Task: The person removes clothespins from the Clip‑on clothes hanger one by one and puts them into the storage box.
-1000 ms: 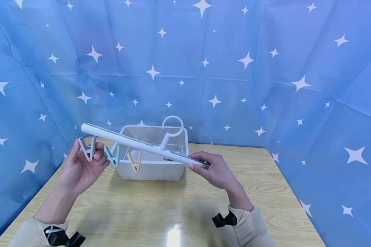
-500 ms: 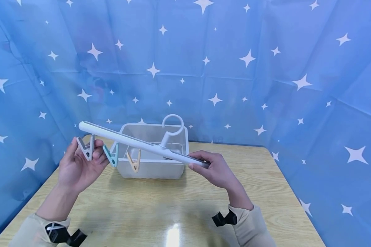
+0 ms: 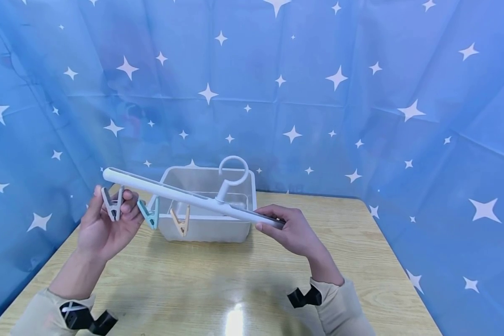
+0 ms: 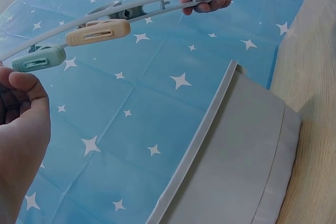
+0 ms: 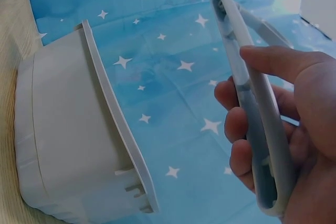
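A white clothes hanger [image 3: 193,198] with a round hook is held aloft, slanting down to the right. My right hand [image 3: 287,228] grips its lower right end, and in the right wrist view the fingers [image 5: 239,124] curl round the slotted bar. Along the bar's underside hang a teal clothespin [image 3: 149,214] and a peach clothespin [image 3: 180,221]. At the raised left end, my left hand [image 3: 109,228] pinches a grey clothespin [image 3: 112,205] between thumb and fingers. The left wrist view shows part of this hand beside the teal clothespin [image 4: 42,59], while the grey one is out of frame.
A light grey plastic basin [image 3: 206,231] stands on the wooden table [image 3: 193,284] behind the hanger, with a clear container [image 3: 239,200] inside. A blue star-patterned curtain [image 3: 252,70] encloses the back and sides.
The hanger's left end and its clothespins have shifted slightly left, along with my left hand. The grey clothespin has turned a little in its fingers. My right hand keeps its grip.
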`<act>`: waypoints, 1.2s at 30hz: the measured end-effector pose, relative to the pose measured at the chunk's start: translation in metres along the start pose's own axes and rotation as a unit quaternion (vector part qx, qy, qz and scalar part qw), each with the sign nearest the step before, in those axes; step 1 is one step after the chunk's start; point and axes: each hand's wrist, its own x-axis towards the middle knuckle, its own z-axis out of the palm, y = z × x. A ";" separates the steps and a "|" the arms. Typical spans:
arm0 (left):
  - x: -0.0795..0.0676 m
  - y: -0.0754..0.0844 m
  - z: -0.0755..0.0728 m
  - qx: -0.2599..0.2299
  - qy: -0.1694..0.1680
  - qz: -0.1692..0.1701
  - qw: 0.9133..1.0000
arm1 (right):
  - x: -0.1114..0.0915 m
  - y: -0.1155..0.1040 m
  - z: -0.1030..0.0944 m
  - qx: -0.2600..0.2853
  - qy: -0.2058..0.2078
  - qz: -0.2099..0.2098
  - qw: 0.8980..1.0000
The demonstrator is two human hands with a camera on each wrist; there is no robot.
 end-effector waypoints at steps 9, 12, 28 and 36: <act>0.001 0.000 0.000 0.021 0.006 0.016 1.000 | -0.001 -0.003 0.000 0.015 -0.004 -0.004 1.000; 0.000 0.000 0.001 0.021 0.005 0.012 1.000 | -0.001 -0.003 0.000 0.017 -0.002 -0.010 1.000; -0.001 -0.001 0.004 0.079 0.025 0.018 0.996 | -0.003 -0.003 -0.002 -0.007 -0.005 -0.030 1.000; -0.002 -0.003 0.010 0.183 0.074 0.067 0.978 | -0.004 -0.004 -0.005 -0.017 -0.006 -0.035 0.999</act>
